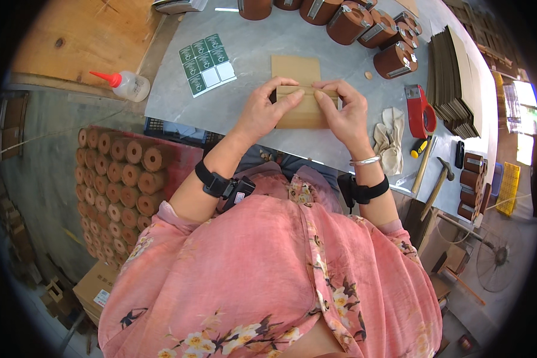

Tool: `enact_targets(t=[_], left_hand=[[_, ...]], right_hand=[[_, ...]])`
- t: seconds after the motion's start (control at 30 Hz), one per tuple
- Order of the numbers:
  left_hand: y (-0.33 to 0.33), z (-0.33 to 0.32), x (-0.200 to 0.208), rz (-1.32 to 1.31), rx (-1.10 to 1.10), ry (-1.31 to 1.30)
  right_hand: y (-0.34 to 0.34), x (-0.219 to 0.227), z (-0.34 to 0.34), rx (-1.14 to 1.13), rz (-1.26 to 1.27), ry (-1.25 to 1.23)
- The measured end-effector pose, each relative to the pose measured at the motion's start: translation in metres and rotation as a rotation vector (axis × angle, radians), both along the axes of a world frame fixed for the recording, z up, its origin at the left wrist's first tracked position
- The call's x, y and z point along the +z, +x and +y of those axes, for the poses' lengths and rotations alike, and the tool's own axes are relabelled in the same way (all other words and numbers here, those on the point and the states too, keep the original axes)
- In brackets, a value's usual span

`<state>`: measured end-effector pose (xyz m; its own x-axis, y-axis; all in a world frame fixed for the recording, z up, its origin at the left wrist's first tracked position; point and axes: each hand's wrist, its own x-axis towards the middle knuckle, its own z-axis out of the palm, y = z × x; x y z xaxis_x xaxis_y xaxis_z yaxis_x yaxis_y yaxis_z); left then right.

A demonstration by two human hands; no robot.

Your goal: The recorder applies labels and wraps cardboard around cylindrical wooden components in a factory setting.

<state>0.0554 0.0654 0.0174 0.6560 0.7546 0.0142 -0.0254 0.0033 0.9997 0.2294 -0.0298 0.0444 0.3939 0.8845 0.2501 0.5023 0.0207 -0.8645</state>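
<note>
Both hands grip a piece of brown kraft paper or thin card (304, 119) over the near edge of the grey table. It looks folded or wrapped, with a dark end beside the left fingers; what is inside, if anything, I cannot make out. My left hand (267, 106) pinches its left side, thumb on top. My right hand (347, 110) pinches the right side, its thumb close to the other thumb. Flat on the table just beyond lies a brown paper piece (295, 67). To its left is a sheet of green and white stickers (206, 64), with some labels gone.
Brown rolls (394, 59) stand at the back, beside stacked cardboard (450, 83). At right lie white gloves (389, 140), a red tape dispenser (419, 112), a yellow-black cutter (419, 147) and a hammer (438, 186). A red-tipped bottle (128, 85) and stacked rolls (119, 185) are left.
</note>
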Motion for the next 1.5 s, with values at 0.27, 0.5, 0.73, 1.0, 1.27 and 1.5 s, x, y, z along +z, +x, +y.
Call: enact_targets(t=[0.27, 0.5, 0.73, 1.0, 1.27, 1.5], left_hand=[[0.005, -0.003, 0.005, 0.000, 0.037, -0.209], [0.010, -0.005, 0.007, -0.002, 0.081, -0.266], [0.011, -0.004, 0.009, 0.019, 0.099, -0.295], [0.012, -0.001, 0.011, 0.059, 0.119, -0.358], [0.016, -0.001, 0.007, 0.076, 0.191, -0.275], [0.016, 0.003, 0.005, 0.148, 0.148, -0.225]], right_hand=[[-0.003, -0.012, 0.004, -0.013, 0.208, -0.036], [-0.014, -0.017, 0.005, -0.069, 0.166, 0.034], [-0.017, -0.021, 0.003, -0.101, 0.287, 0.032], [-0.019, -0.019, 0.004, -0.110, 0.193, 0.012], [-0.026, -0.009, 0.007, -0.192, 0.174, -0.011], [-0.056, 0.032, -0.015, 0.027, -0.643, -0.011]])
